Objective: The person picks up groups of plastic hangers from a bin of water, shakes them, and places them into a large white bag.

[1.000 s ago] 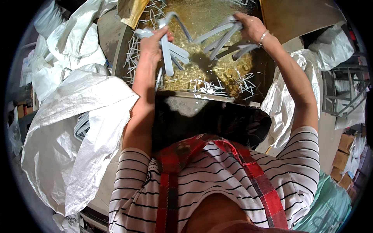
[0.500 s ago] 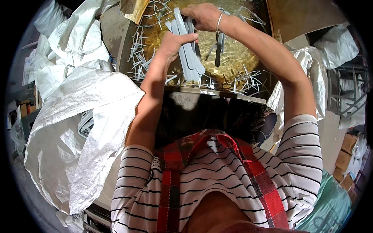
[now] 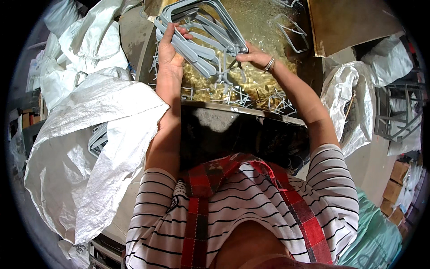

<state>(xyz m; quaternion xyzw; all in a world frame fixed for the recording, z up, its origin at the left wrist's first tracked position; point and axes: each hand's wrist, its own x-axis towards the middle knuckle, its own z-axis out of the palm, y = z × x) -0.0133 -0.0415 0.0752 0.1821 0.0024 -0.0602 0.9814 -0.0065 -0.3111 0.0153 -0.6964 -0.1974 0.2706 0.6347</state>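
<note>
Both my hands hold a bundle of grey plastic frames (image 3: 190, 49) above the work table (image 3: 242, 109). The frames are rounded loops with flat, paddle-shaped ends. My left hand (image 3: 172, 49) grips the bundle's left side, thumb up and fingers curled behind the strips. At the right corner, my right hand (image 3: 256, 57) pinches the frames near a cluster of small stubs; some fingers are hidden. Thin grey plastic offcuts (image 3: 281, 102) lie scattered along the near side of the sunlit tabletop. One loose grey frame (image 3: 293, 33) lies farther right.
On my left a large white woven sack (image 3: 85, 179) gapes, with grey plastic loops (image 3: 97, 140) inside. A brown board (image 3: 351, 24) stands at the table's far right. Another white sack (image 3: 351, 98), a teal bag (image 3: 374, 231) and cardboard boxes (image 3: 396, 179) are on the right.
The bundle has turned from upright, edge-on strips to open loops seen broadside. My left hand has moved left and up; my right has come down and nearer, to the bundle's right corner.
</note>
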